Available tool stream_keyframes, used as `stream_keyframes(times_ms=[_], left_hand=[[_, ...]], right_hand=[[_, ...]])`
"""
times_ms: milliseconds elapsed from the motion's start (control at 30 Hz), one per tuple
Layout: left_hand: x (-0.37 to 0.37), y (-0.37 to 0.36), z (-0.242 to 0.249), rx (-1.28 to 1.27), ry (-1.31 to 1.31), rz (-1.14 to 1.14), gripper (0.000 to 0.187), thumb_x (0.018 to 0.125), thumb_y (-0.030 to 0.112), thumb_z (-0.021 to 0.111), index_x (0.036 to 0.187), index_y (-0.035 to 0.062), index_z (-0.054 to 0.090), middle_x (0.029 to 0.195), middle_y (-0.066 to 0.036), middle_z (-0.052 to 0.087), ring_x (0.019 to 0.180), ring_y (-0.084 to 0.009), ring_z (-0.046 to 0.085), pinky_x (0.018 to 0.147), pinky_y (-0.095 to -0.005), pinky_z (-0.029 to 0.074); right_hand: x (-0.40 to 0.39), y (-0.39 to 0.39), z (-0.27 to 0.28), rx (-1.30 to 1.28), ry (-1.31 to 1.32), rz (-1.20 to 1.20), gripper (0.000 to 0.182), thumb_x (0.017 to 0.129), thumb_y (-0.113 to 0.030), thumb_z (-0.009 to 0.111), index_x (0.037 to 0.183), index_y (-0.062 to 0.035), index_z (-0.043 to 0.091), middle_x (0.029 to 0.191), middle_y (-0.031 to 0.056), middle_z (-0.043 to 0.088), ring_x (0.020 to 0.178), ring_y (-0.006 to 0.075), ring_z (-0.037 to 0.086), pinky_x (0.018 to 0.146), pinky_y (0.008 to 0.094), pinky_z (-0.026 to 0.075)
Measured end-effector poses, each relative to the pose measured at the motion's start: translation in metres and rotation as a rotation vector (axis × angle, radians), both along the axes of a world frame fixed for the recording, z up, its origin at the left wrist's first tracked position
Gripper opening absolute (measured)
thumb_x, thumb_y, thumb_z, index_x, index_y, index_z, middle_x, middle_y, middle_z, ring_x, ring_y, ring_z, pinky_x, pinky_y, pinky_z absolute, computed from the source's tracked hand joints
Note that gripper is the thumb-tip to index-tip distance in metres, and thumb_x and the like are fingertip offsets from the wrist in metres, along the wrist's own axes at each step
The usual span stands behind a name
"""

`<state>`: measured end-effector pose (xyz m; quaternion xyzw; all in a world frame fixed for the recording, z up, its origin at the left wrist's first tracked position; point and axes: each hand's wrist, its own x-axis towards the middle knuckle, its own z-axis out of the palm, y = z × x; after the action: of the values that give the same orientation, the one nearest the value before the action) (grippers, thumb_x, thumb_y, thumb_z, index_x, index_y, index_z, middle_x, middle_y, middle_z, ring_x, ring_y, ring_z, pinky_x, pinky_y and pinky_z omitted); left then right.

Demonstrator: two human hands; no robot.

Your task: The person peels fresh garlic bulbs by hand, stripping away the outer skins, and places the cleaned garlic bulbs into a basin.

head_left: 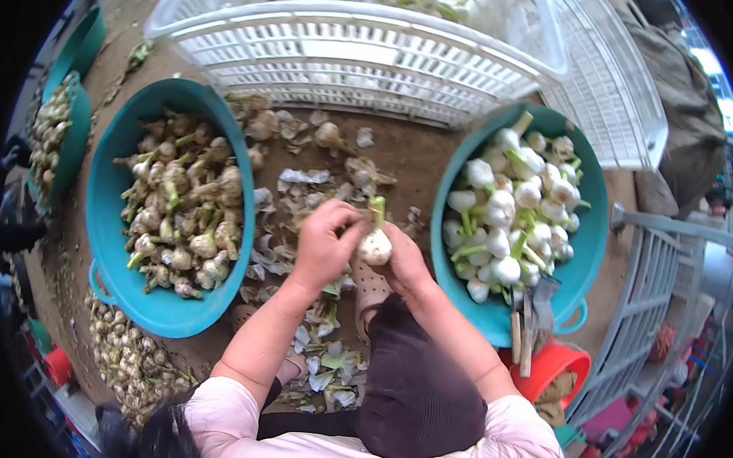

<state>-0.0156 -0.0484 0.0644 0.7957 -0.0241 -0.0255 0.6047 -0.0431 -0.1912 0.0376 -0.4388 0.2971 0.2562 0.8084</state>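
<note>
A whitish garlic bulb [375, 248] with a short green stem stands upright between my two hands. My right hand [403, 258] is closed around its right side, with part of the fingers hidden. From the left, my left hand [327, 234] is closed too, its curled fingertips pressed to the bulb near the base of the stem. On the left, a teal tub [102, 212] holds brownish, unpeeled garlic bulbs [191, 199]. To the right, a second teal tub [591, 237] is heaped with clean white garlic bulbs [504, 210].
Papery garlic skins [304, 177] litter the ground around my shoes. A white slatted crate [348, 67] stands ahead. Wooden-handled tools [526, 339] rest at the right tub's edge, above a red bucket [575, 369]. Loose garlic [132, 354] is piled at lower left; a metal rack [642, 311] stands right.
</note>
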Motion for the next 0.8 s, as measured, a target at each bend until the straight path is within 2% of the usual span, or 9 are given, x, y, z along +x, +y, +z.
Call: stream_keyframes(times_ms=[67,133,267,333,500,567,700,767,800], left_hand=[[-0.001,0.008,-0.009,-0.024,-0.021,-0.083,0.012,0.077,0.005,0.068,0.084,-0.0019,0.061,0.088,-0.009,0.062,0.083,-0.0183,0.059,0.077,-0.0306,0.047],[-0.001,0.016,0.009,-0.191,0.291,-0.129,0.021,0.084,0.014,0.066,0.100,0.0006,0.061,0.105,-0.010,0.061,0.097,-0.0179,0.057,0.088,-0.0311,0.044],[-0.007,0.025,-0.009,-0.117,0.005,-0.246,0.024,0.086,0.017,0.065,0.104,0.0002,0.061,0.102,-0.009,0.062,0.095,-0.0206,0.059,0.084,-0.0318,0.045],[-0.009,0.022,0.008,-0.084,0.157,-0.187,0.021,0.087,0.017,0.063,0.099,-0.0004,0.061,0.096,-0.010,0.062,0.091,-0.0247,0.060,0.079,-0.0341,0.046],[-0.036,0.019,0.065,0.149,-0.108,0.102,0.018,0.090,0.018,0.059,0.092,-0.0001,0.055,0.089,-0.013,0.056,0.084,-0.0296,0.057,0.076,-0.0357,0.046],[-0.052,0.026,0.098,0.068,-0.301,0.326,0.019,0.091,0.018,0.057,0.096,0.0002,0.053,0.090,-0.013,0.055,0.084,-0.0294,0.056,0.076,-0.0356,0.045],[-0.097,0.061,0.158,-0.026,-0.382,0.599,0.011,0.092,0.011,0.056,0.095,0.0003,0.055,0.079,-0.011,0.056,0.069,-0.0181,0.054,0.065,-0.0309,0.045],[-0.129,0.077,0.188,-0.053,-0.365,0.655,0.013,0.094,0.013,0.056,0.093,0.0009,0.055,0.073,-0.007,0.057,0.065,-0.0113,0.050,0.060,-0.0282,0.043],[-0.147,0.083,0.200,-0.034,-0.363,0.647,0.013,0.094,0.015,0.056,0.093,0.0016,0.056,0.071,-0.005,0.057,0.065,-0.0104,0.050,0.059,-0.0275,0.043]], right_hand=[[-0.002,-0.014,-0.023,0.129,0.011,0.133,0.030,0.096,-0.030,0.044,0.109,-0.0074,0.060,0.092,0.0001,0.063,0.077,0.0110,0.061,0.063,0.0265,0.049],[0.010,0.001,0.007,0.201,-0.036,0.143,0.036,0.095,-0.027,0.044,0.117,-0.0003,0.056,0.102,0.0082,0.064,0.087,0.0156,0.064,0.075,0.0297,0.053],[-0.002,0.001,-0.010,-0.019,-0.228,0.113,0.030,0.094,-0.026,0.044,0.105,-0.0026,0.059,0.089,0.0032,0.061,0.073,0.0122,0.060,0.063,0.0257,0.049],[-0.003,0.003,-0.007,0.055,-0.086,0.010,0.025,0.092,-0.028,0.047,0.099,-0.0064,0.059,0.084,0.0022,0.060,0.070,0.0127,0.058,0.060,0.0265,0.049],[-0.007,0.033,0.032,0.133,-0.255,0.034,0.026,0.091,-0.028,0.047,0.103,-0.0085,0.059,0.094,0.0032,0.062,0.084,0.0174,0.062,0.071,0.0311,0.052],[-0.010,0.058,0.069,0.570,-0.087,0.005,0.030,0.092,-0.031,0.047,0.107,-0.0078,0.057,0.099,0.0043,0.062,0.090,0.0181,0.062,0.079,0.0302,0.051],[-0.025,0.084,0.134,0.156,-0.608,0.423,0.037,0.094,-0.024,0.052,0.119,0.0030,0.052,0.107,0.0070,0.058,0.098,0.0159,0.057,0.088,0.0289,0.044],[-0.037,0.096,0.164,-0.053,-1.208,0.449,0.044,0.091,-0.027,0.061,0.120,0.0044,0.053,0.115,0.0063,0.051,0.100,0.0139,0.055,0.086,0.0262,0.044],[-0.048,0.096,0.184,-0.016,-1.181,0.560,0.047,0.087,-0.028,0.068,0.119,0.0035,0.054,0.123,0.0068,0.045,0.101,0.0116,0.053,0.083,0.0247,0.044]])
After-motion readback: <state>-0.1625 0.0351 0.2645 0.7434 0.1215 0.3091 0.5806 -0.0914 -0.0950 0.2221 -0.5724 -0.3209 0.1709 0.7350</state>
